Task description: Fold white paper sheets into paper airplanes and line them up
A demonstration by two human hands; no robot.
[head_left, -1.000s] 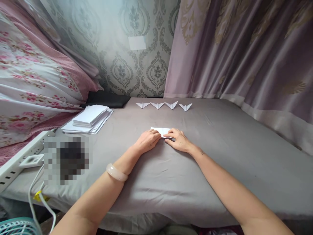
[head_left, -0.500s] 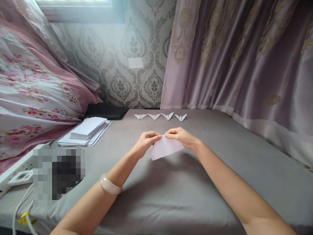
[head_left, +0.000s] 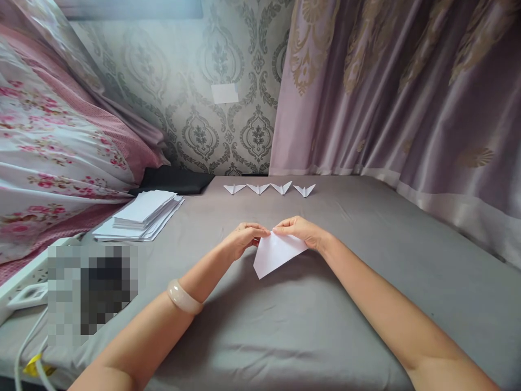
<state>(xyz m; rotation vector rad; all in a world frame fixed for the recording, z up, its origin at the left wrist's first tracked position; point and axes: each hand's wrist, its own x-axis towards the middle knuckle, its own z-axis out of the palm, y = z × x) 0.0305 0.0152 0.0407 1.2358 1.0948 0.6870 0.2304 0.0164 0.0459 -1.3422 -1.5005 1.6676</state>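
A white sheet of paper [head_left: 279, 254], partly folded, is held up between both hands over the grey cloth. My left hand [head_left: 247, 239] pinches its top edge, thumb pressed against the fingers. Close beside it, my right hand [head_left: 300, 231] grips the upper right part of the same sheet. The paper slants down toward me, with a pointed corner at the lower left. Some of my left fingertips are hidden behind the paper. Beyond the hands, several folded white paper planes [head_left: 258, 189] stand in a row near the wall.
A stack of white paper [head_left: 142, 214] lies at the left, before a black folder-like item [head_left: 175, 181]. A white power strip [head_left: 24, 271] with cables and a blurred-out patch are at the near left. Curtains [head_left: 366, 98] hang at the right.
The paper has turned in my hands, from a wide fan-like shape to a flatter, slanted one with a lower pointed corner. Both hands keep their pinch. My view has tipped slightly downward.
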